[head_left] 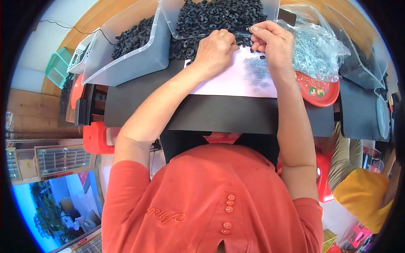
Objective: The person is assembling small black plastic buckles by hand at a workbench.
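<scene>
My left hand (215, 49) is over the far edge of a white sheet (217, 86), next to a heap of small black plastic parts (182, 48). Its fingers are curled together, and whatever they grip is hidden behind the knuckles. To its right my right hand (274, 44) is raised, thumb and forefinger pinched on a tiny shiny piece too small to name. Below that hand, many small thin metal pieces (257, 71) are scattered on the sheet. A few loose black parts lie near the fingertips of both hands.
Clear plastic bins of black parts stand at the left (154, 57) and the back (166, 19). At right, a plastic bag (318, 50) of metal pieces sits by a red tray (325, 99) on the dark table (228, 114). A person in a yellow top (363, 194) is at the right.
</scene>
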Demonstrator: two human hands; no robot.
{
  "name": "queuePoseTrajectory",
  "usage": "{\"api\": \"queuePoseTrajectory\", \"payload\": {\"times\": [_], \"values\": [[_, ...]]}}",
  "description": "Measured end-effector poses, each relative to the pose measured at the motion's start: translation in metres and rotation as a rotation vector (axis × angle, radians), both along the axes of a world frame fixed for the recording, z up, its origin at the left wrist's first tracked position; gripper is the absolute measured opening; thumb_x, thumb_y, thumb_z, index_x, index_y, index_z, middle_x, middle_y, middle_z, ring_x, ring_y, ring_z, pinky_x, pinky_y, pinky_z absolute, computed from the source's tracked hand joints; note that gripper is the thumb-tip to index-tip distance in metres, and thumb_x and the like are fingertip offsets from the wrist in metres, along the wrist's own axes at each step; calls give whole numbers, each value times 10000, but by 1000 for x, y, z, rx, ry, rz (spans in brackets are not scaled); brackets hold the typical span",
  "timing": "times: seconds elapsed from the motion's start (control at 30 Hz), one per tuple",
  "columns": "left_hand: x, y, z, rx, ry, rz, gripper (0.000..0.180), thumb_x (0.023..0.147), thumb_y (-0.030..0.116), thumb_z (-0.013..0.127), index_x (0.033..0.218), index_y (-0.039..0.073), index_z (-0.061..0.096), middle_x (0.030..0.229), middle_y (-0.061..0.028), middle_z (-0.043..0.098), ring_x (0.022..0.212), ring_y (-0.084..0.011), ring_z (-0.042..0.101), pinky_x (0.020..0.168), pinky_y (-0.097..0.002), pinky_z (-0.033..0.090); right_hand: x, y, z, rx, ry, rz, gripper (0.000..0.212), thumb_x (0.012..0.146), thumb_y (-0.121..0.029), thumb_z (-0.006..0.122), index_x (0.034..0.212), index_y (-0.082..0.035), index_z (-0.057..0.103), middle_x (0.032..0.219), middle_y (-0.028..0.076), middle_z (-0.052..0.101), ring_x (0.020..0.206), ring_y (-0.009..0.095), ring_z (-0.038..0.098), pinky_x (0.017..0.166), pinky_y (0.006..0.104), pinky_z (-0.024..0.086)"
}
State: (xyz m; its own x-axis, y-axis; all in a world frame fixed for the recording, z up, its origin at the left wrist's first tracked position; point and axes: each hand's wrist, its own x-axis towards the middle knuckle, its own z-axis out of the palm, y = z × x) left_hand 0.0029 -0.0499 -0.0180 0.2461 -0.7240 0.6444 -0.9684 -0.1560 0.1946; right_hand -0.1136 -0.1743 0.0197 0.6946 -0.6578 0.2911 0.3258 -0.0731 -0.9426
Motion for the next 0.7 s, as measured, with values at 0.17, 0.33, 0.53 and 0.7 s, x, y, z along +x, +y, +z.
{"api": "queuePoseTrajectory", "payload": {"times": [0.17,0.33,0.53,0.7], "values": [[-1,15,-6,14,42,-4,140,761,144,697,769,47,596,800,-70,590,806,-262,604,656,-383,494,2,4,0,-41,61,-10,111,806,-104,644,782,2,669,611,15,580,489,54,513,459,189,380],[-7,34,0,86,-58,-92,121,738,128,696,793,47,626,794,-68,570,796,-260,578,661,-376,492,3,2,-1,-7,36,4,108,808,-100,649,800,4,674,638,20,595,503,55,521,459,188,383],[-7,8,5,41,-86,-67,167,704,82,677,870,75,666,841,-64,576,862,-260,567,700,-383,499,0,3,4,13,-48,-41,95,824,-85,652,821,7,674,645,16,601,510,49,523,470,178,412],[-2,-28,-7,257,-120,-77,201,729,122,660,925,77,664,931,-69,568,933,-260,539,743,-398,508,1,-3,0,54,-50,-48,95,828,-91,654,820,2,667,652,22,603,524,55,538,477,180,422]]}}
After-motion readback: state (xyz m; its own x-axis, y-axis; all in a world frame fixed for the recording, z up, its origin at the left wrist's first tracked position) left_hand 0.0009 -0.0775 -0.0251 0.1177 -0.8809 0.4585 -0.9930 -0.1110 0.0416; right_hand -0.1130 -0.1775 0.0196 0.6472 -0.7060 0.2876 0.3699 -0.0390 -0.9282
